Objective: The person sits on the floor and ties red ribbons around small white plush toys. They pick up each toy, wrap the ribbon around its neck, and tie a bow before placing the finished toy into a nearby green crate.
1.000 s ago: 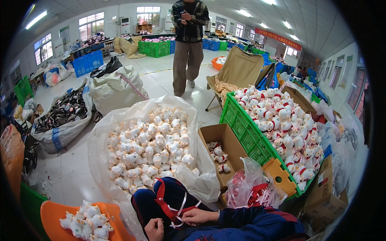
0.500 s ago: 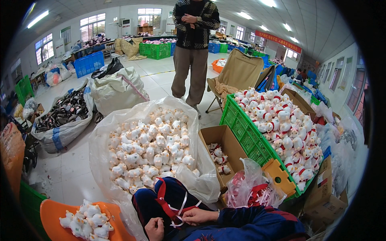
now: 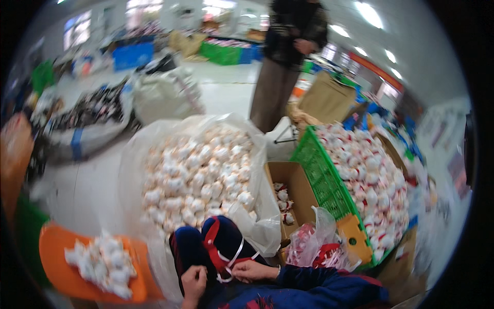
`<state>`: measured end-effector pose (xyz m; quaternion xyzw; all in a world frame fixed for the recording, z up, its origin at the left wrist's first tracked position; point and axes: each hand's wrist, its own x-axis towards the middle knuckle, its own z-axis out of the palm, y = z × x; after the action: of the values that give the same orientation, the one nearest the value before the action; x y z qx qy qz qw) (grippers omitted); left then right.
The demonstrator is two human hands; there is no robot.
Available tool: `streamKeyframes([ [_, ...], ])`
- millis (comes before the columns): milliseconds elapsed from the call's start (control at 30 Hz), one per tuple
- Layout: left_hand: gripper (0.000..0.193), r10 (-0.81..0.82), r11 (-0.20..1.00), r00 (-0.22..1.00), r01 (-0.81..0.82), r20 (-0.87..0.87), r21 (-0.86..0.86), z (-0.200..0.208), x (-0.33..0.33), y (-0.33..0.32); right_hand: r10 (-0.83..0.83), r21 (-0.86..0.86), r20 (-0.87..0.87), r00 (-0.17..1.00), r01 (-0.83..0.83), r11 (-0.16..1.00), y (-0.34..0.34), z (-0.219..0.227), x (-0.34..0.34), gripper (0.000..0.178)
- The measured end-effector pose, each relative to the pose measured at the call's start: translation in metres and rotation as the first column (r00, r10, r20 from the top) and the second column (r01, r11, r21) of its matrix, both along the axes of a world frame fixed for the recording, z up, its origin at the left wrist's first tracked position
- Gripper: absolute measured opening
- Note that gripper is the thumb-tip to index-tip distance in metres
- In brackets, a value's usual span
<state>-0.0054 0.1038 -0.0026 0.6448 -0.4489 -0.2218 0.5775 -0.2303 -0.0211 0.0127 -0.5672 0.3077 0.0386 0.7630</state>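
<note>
Across my dark blue trouser legs lie red fabric strips [image 3: 211, 239] with thin white ribbon ties [image 3: 237, 252]. My right hand [image 3: 250, 271] pinches a white ribbon between thumb and fingers, above my lap. To its left, my left hand [image 3: 194, 282] is closed with curled fingers; whatever it may hold is hidden. In front of my knees, a large clear plastic bag [image 3: 135, 154] is full of small white plush toys [image 3: 206, 170] with orange parts. A pile of similar white plush toys [image 3: 105, 262] rests on an orange chair seat [image 3: 51, 257] at my left.
Right of the bag stand a cardboard box [image 3: 303, 188] holding several toys and a green crate [image 3: 319, 175] heaped with red-scarfed plush toys. A plastic bag of red and white pieces [image 3: 321, 247] lies near my right forearm. Ahead stands a person [image 3: 280, 77] beside a tan folding chair [image 3: 327, 98].
The whole view has shifted and blurred. Ahead, the person's arms, crossed before, now hang lower at the front. My hands stay over my lap, with little change at the ribbon.
</note>
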Motion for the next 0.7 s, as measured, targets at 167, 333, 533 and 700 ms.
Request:
streamKeyframes([
  [167,0.009,-0.078,0.995,0.997,0.076,-0.027,-0.068,0.001,-0.001,-0.001,-0.044,-0.018,-0.176,0.983,0.042,0.999,0.005,-0.002,-0.008,0.019],
  [333,0.009,-0.073,0.987,0.993,0.059,-0.093,-0.150,-0.009,0.006,0.017,-0.100,-0.045,-0.279,0.955,0.091,0.995,-0.003,0.021,-0.029,0.020],
  [533,0.009,-0.090,0.985,0.958,0.045,-0.274,-0.166,-0.009,0.017,0.024,-0.168,-0.347,-0.571,0.804,-0.051,0.937,-0.029,0.043,-0.130,0.032],
  [700,0.009,-0.111,0.984,0.929,0.053,-0.353,-0.171,-0.011,0.024,0.027,-0.212,-0.254,-0.683,0.699,0.045,0.966,-0.011,0.048,-0.102,0.038],
])
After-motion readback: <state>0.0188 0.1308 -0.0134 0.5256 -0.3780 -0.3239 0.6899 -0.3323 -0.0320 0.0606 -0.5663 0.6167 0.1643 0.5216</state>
